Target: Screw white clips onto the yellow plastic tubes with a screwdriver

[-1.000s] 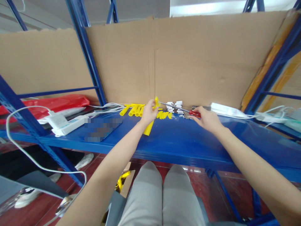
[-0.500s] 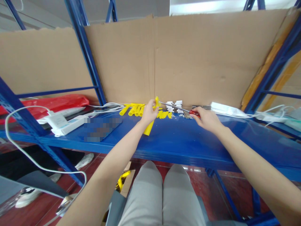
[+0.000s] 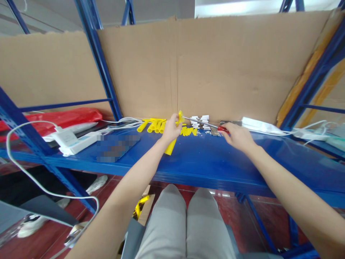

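My left hand point(image 3: 172, 128) is closed around a yellow plastic tube-like piece point(image 3: 170, 147), whose narrower top pokes out above my fingers and whose wide end points down toward me. In my right hand point(image 3: 238, 136) is a screwdriver point(image 3: 223, 129) with a red handle, gripped at the handle. Its long metal shaft runs left, and the tip meets the top of the yellow piece. Behind my left hand lie several more yellow tube pieces point(image 3: 153, 126). Small yellow parts point(image 3: 188, 131) and white plastic parts point(image 3: 201, 121) sit beneath the shaft.
The blue shelf point(image 3: 205, 158) backs onto a cardboard sheet point(image 3: 229, 64). At left are a white power strip point(image 3: 81, 143), cables and a red bag point(image 3: 67, 115). A white packet point(image 3: 260, 126) lies at right. Below, a cardboard box point(image 3: 147, 210) holds yellow pieces. Blue posts flank the shelf.
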### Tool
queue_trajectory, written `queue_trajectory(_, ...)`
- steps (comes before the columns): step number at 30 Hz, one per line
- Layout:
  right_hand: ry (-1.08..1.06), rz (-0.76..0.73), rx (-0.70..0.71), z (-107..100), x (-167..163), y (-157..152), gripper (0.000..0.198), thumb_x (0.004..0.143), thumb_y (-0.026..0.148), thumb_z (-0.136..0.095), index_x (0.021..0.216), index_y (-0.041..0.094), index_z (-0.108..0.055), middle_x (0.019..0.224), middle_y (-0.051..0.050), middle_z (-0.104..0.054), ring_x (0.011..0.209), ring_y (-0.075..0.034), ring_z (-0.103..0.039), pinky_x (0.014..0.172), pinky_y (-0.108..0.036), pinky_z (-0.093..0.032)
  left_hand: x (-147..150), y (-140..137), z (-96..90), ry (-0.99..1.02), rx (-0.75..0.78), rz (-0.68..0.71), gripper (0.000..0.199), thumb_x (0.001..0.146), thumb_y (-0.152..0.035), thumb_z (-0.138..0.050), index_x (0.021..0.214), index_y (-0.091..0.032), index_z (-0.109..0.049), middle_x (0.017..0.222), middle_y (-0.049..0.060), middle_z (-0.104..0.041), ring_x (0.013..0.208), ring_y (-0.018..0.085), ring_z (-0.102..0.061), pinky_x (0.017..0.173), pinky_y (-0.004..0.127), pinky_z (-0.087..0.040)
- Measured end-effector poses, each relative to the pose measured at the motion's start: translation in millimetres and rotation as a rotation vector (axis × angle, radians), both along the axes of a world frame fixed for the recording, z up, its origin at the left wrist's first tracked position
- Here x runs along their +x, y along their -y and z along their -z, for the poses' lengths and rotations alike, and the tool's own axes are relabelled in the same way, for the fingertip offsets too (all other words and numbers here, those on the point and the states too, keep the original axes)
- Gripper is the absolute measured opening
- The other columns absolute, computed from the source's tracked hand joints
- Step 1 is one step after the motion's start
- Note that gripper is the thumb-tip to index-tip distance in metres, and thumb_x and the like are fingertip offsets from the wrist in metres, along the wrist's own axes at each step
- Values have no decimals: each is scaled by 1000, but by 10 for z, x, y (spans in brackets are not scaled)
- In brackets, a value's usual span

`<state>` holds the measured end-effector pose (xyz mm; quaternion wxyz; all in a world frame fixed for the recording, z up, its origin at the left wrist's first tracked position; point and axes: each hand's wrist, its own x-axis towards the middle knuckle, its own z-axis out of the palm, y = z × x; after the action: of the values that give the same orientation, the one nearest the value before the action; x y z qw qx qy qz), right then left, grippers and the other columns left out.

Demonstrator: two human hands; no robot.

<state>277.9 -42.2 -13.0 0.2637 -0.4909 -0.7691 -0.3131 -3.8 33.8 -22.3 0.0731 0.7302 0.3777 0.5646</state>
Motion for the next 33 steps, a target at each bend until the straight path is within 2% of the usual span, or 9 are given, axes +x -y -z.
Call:
queue_trajectory(5,-7,12,-15,10,2,-11,37,92,47,-39,97,18,-61,86,-10,-67,73,-23,-62,53,-29,-33,1,-5,5,-3,12,5,17,78,-20,-55,94,-22,-50,99,7,-69,90,21,-68,75,34,-56)
queue_trajectory(9,6,-4,33,0,3,10,37,93,44,-35,91,19,-63,85,-10,-66,75,-23,-62,53,-28,-31,7,3,10,-6,26,4,16,79,-22,-55,93,-23,-49,97,5,-68,84,19,-68,71,31,-56)
queue_trajectory(12,12,-6,10,-6,-9,17,38,93,43,-35,94,19,-64,87,-11,-68,76,-23,-63,54,-29,-33,9,12,9,-6,38,9,15,79,-22,-55,93,-23,-48,96,5,-68,82,18,-68,69,30,-55)
queue_trajectory(17,-10,-33,-129,-2,-34,9,36,93,41,-37,95,17,-64,88,-12,-69,74,-24,-63,58,-30,-38,11,31,-3,-14,18,-5,16,78,-18,-53,93,-22,-47,97,6,-68,84,19,-68,71,32,-55)
queue_trajectory(24,-209,-288,-426,37,-33,-57,37,89,49,-40,77,19,-58,65,-4,-63,56,-17,-55,52,-27,-38,4,15,5,-1,35,6,17,78,-17,-55,94,-23,-49,96,6,-69,95,21,-67,78,32,-55)
queue_trajectory(26,-244,-327,-469,52,-31,-78,39,88,51,-39,75,19,-57,63,-3,-61,56,-17,-54,51,-26,-38,2,7,10,-6,37,0,17,78,-17,-56,93,-23,-50,96,6,-69,95,21,-67,79,33,-55)
queue_trajectory(29,-273,-311,-438,68,-24,-98,37,86,52,-43,76,19,-56,64,-3,-62,57,-17,-55,53,-27,-39,0,0,15,-6,37,-5,18,77,-15,-55,93,-23,-50,96,6,-69,93,21,-67,79,33,-54)
queue_trajectory(33,-266,-204,-263,74,13,-94,27,81,48,-54,82,21,-53,71,-4,-65,61,-19,-58,55,-27,-39,-4,3,18,-33,14,-18,21,76,-15,-54,97,-22,-51,100,8,-68,90,21,-67,78,33,-54)
